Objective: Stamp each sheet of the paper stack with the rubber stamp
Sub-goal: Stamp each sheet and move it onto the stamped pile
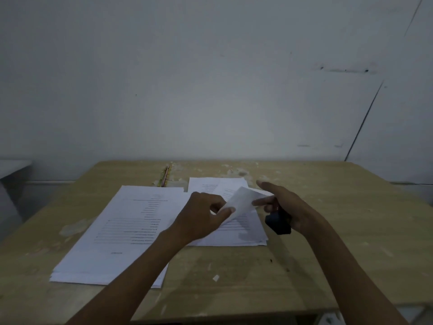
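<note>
Paper stack [230, 228], the right-hand pile of printed sheets, lies on the tabletop [328, 254] at mid-depth, just right of a second, larger pile of sheets [121, 233] on the left. Which pile is stamped and which is not I cannot tell; no stamp mark is legible at this blur.

Step in hand, as judged: peeling the top sheet [242, 200] off the right pile, either to expose the next sheet or to carry this one across. Its near-left corner is lifted and curled upward.

Left hand [201, 216]: reaches in from the near side, forearm angled to the far right, thumb and forefinger pinching the raised corner.

Right hand [288, 207]: hovers over the right edge of the pile. Forefinger is extended to the far left, another finger touches the curled sheet's right edge, and the remaining fingers curl round the rubber stamp [277, 222], a small dark block held low in the palm, clear of the paper.

Next move calls for: separating one sheet only, laying it flat, then turning the stamp face-down and pressing squarely.

Also present: a pencil-like object [164, 175] at the far edge; paper scraps [215, 277] near the front.
</note>
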